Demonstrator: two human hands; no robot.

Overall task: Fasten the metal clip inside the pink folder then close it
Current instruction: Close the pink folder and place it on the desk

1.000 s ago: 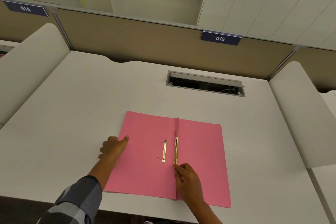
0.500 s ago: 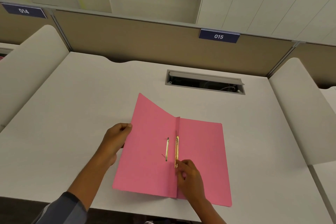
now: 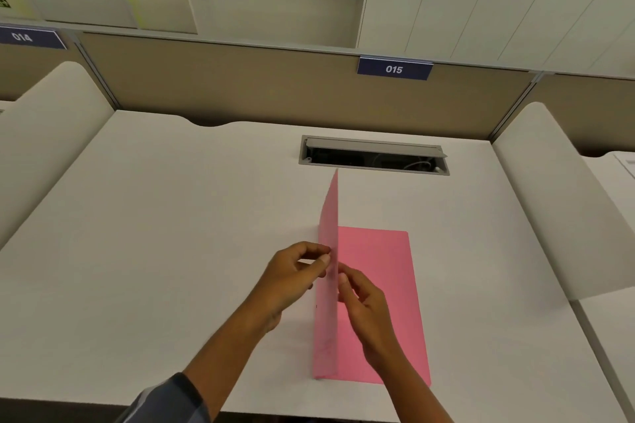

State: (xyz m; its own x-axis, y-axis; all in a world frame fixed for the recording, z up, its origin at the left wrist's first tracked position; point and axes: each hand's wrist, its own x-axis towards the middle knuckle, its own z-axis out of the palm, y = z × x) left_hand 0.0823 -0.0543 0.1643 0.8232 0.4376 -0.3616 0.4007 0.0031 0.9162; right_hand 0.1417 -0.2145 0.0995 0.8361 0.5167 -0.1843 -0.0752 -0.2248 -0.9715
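Pink folder (image 3: 374, 285), lower centre of the white worktop (image 3: 171, 216): your left hand (image 3: 292, 282) pinches its upright cover, right hand (image 3: 364, 306) loosely curled inside holding nothing; clip hidden, closing half done.

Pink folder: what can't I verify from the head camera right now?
- Metal clip: hidden behind the upright cover of the pink folder.
- Right hand: fingertip contact hidden by the cover.
- Left hand: pinches the cover's edge.
- Desk cable slot: contents too dark.
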